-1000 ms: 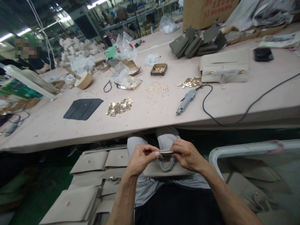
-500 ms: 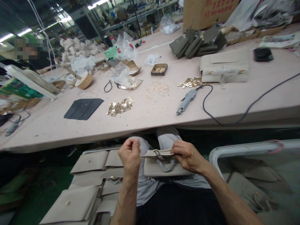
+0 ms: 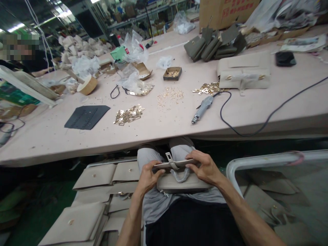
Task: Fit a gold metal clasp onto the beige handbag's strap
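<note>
A beige handbag rests on my lap, below the table's front edge. My left hand grips the left end of its raised flap, and my right hand grips the right end. A small strap tab sticks up from the middle of the flap. The bag's grey handle curves between my hands.
On the pink table lie an electric screwdriver with its black cord, gold fittings, scattered small screws, a dark panel and another beige bag. Stacked beige bags sit at my lower left. A cart rail is at right. A person sits far left.
My left hand dropped from a raised pinch back onto the flap's left end. The flap now sits level between both hands, with the strap tab standing up.
</note>
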A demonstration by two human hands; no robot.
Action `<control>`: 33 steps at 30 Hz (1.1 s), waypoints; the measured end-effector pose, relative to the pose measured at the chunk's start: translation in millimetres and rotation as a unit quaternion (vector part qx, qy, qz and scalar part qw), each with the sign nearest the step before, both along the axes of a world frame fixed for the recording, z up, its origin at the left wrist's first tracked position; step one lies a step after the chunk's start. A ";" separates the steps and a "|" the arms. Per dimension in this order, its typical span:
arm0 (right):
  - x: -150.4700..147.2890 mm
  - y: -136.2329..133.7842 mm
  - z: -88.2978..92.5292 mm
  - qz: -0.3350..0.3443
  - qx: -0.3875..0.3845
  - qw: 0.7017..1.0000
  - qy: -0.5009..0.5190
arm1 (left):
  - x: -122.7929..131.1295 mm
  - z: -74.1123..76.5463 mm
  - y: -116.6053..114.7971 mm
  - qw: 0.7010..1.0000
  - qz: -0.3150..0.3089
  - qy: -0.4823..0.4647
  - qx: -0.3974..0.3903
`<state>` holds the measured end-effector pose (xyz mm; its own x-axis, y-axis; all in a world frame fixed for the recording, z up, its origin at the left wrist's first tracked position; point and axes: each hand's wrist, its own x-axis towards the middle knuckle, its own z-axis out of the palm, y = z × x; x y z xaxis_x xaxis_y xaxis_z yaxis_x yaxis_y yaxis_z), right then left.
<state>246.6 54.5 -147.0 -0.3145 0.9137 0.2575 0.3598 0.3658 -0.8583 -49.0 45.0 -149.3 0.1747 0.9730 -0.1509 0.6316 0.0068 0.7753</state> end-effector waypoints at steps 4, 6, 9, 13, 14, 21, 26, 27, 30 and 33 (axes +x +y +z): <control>2.1 1.8 -7.2 -0.075 -0.107 0.991 0.011 | 4.6 7.0 -7.4 0.996 0.046 -0.072 -0.025; 3.2 3.1 -8.9 -0.103 -0.151 0.983 0.022 | 3.6 21.7 -12.3 0.995 0.057 -0.073 -0.029; 1.9 3.3 -12.6 -0.094 -0.171 0.979 0.052 | 0.0 35.3 -19.7 0.997 0.055 -0.034 -0.039; -3.8 -1.1 -21.9 -0.061 -0.147 0.985 0.071 | -3.0 30.1 -26.4 0.997 0.064 0.010 -0.042; -4.6 -2.4 -24.5 -0.058 -0.141 0.985 0.081 | -3.1 29.5 -28.0 0.996 0.082 0.002 -0.022; 3.5 -5.6 -29.7 -0.012 -0.123 0.985 0.118 | 11.2 65.3 -26.8 0.943 0.313 -0.042 0.110; 5.4 -3.1 -12.9 0.070 -0.120 0.982 0.129 | 42.1 61.9 -11.2 0.891 0.265 -0.305 -0.207; 5.4 -3.2 -10.0 0.077 -0.119 0.982 0.126 | 48.1 57.8 -10.5 0.870 0.264 -0.334 -0.248; 6.0 -6.1 -6.9 0.072 -0.122 0.984 0.108 | 59.6 47.5 -13.8 0.847 0.269 -0.362 -0.281; 6.1 -10.3 -11.0 0.067 -0.102 0.985 0.118 | 60.6 40.6 -19.3 0.856 0.242 -0.363 -0.275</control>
<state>252.7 44.3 -158.0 -0.3896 0.9083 0.1525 0.1019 0.2071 -0.9730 11.6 25.7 -108.7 0.0128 0.7742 -0.6329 -0.1971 0.6224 0.7574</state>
